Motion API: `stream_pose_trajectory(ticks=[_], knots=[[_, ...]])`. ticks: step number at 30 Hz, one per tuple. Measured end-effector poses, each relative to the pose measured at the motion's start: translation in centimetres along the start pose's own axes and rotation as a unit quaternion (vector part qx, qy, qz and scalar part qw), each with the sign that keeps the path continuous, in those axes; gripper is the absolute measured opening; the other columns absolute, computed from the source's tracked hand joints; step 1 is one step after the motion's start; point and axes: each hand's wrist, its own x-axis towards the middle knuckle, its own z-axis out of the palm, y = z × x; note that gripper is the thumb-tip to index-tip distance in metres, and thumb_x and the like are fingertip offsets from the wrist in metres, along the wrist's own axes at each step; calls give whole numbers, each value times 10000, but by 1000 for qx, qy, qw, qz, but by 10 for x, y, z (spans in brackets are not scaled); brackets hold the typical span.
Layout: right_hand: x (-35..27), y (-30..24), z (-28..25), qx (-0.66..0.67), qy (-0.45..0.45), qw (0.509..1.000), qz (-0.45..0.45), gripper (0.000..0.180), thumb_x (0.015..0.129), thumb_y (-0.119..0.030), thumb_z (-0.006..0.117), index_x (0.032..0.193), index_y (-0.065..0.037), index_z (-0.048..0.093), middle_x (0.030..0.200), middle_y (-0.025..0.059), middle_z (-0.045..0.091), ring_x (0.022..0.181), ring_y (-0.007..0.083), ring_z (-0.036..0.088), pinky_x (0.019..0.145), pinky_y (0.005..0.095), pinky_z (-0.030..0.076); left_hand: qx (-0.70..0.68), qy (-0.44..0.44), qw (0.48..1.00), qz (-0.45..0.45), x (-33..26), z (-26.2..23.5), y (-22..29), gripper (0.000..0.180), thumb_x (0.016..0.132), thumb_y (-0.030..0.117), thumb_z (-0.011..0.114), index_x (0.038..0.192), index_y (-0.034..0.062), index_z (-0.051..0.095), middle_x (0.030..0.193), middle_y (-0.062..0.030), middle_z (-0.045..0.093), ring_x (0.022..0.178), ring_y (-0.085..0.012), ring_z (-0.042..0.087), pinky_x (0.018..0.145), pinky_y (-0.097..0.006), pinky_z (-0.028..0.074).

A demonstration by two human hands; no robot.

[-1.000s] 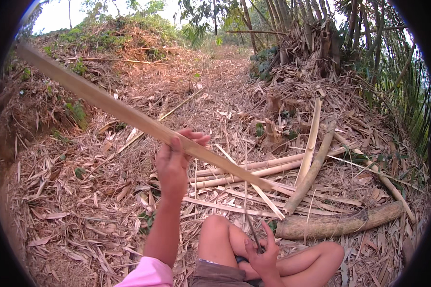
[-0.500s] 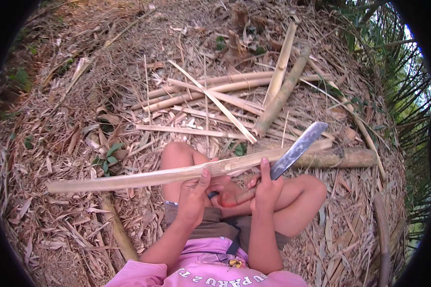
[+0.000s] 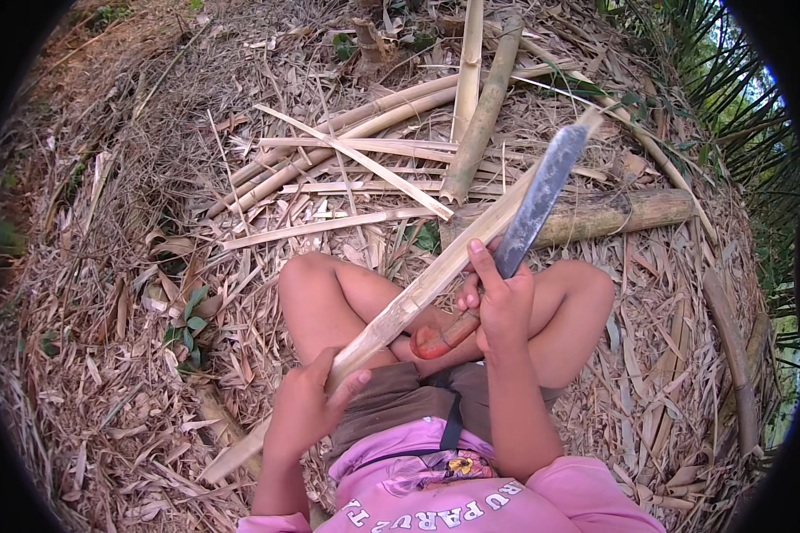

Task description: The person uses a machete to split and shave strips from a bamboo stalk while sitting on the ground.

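A long split bamboo strip [image 3: 402, 311] slants across my lap, its lower end beside my left forearm and its upper end beyond my right hand. My left hand [image 3: 308, 401] is closed around the lower part of the strip, thumb on top. In my right hand [image 3: 504, 306] is a machete [image 3: 544, 197], gripped by its reddish-brown curved handle. Its dark, worn blade points up and away to the right, overlapping the strip. My right thumb touches the strip near the base of the blade. Part of the handle is hidden by the fingers.
My bent legs [image 3: 564, 306] are crossed under the strip. Ahead lie several split bamboo pieces [image 3: 364, 171], a bamboo pole [image 3: 489, 111] and a thick bamboo log [image 3: 609, 216]. Dry leaves cover the ground; a small green plant [image 3: 189, 324] grows at left, and bamboo thicket [image 3: 751, 133] stands at right.
The strip has swung from nearly level to a steep slant, its left end coming down toward me. My left hand has moved down and left with it; the machete blade points more steeply upward.
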Motion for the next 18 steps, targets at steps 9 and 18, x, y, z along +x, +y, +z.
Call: stream_pose_trajectory(ticks=[9, 18], knots=[[-7, 17, -36, -429, -126, 841, -304, 437, 995, -426, 541, 1045, -1, 631, 745, 122, 670, 493, 190, 575, 452, 314, 443, -475, -203, 853, -79, 29, 27, -5, 354, 1058, 355, 435, 1001, 40, 586, 671, -15, 558, 490, -80, 476, 448, -222, 375], [-10, -5, -43, -655, -174, 631, -378, 578, 852, -641, 598, 742, -73, 578, 628, 110, 606, 544, 288, 638, 473, 382, 491, -372, -36, 928, -11, 14, 78, 22, 373, 1061, 345, 418, 908, 37, 564, 623, -28, 508, 550, -110, 461, 520, -299, 396]])
